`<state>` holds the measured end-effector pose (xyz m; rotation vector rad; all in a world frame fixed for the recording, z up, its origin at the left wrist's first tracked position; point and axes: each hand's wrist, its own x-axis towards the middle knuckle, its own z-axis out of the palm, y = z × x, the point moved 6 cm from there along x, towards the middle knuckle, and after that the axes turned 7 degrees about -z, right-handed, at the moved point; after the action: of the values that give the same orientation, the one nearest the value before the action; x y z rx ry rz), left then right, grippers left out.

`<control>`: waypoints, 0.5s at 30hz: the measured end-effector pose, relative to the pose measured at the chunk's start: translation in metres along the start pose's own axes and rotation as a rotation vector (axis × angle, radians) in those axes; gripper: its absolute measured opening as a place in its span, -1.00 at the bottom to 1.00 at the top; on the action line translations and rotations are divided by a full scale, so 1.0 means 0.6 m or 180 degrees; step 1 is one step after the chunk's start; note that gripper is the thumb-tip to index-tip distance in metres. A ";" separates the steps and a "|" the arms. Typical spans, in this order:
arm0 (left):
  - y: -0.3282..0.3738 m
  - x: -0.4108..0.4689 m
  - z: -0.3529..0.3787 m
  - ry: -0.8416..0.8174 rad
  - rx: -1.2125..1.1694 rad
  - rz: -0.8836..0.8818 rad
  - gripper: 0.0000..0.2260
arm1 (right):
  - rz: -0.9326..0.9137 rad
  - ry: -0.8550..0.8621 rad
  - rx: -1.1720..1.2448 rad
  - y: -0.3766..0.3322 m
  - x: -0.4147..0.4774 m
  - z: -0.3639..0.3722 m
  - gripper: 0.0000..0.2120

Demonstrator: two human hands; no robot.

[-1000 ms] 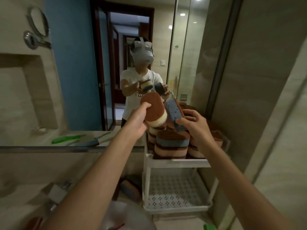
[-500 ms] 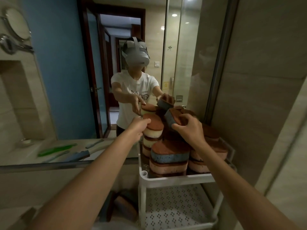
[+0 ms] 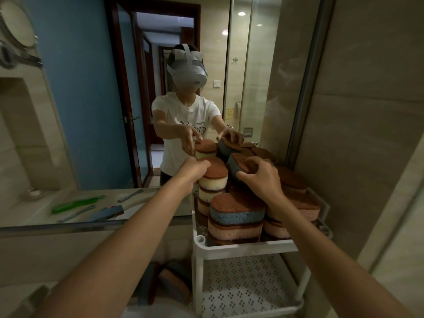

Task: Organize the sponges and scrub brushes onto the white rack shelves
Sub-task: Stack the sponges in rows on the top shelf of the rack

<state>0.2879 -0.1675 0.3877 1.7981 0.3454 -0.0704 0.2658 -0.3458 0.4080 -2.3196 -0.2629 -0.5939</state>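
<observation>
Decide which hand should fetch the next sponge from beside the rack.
Probably left hand: its yellow sponge sits stacked, spare sponges lie on its side; right hand grips a tilted blue sponge.

Sponges on my white plastic rack (image 3: 247, 247), top shelf.
Cream foam stack (image 3: 212, 183) at ten o'clock, gripped by my left hand (image 3: 195, 168); grey-blue sponge (image 3: 232, 166) at twelve, in my right hand (image 3: 260, 179); blue-and-pink stack (image 3: 236, 218) at six.

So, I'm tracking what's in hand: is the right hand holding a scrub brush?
No, the right hand grips a blue sponge with a brown scouring top.
</observation>
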 end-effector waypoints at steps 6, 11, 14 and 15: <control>-0.016 0.002 0.009 -0.0062 -0.0049 -0.0085 -0.59 | -0.0144 -0.0009 -0.0134 -0.007 0.005 0.005 -0.51; -0.031 0.003 0.031 -0.0188 -0.0435 -0.0140 -0.59 | -0.0278 -0.0101 -0.0256 -0.006 0.002 0.020 -0.54; -0.029 0.003 0.036 -0.0174 -0.0528 -0.0097 -0.59 | -0.0242 -0.0161 -0.0337 0.001 0.003 0.022 -0.55; -0.029 0.002 0.036 -0.0174 -0.0513 -0.0104 -0.58 | -0.0224 -0.0168 -0.0375 0.002 0.003 0.021 -0.55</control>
<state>0.2875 -0.1845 0.3656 1.6283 0.3323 -0.1114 0.2722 -0.3377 0.4001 -2.4506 -0.3439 -0.5977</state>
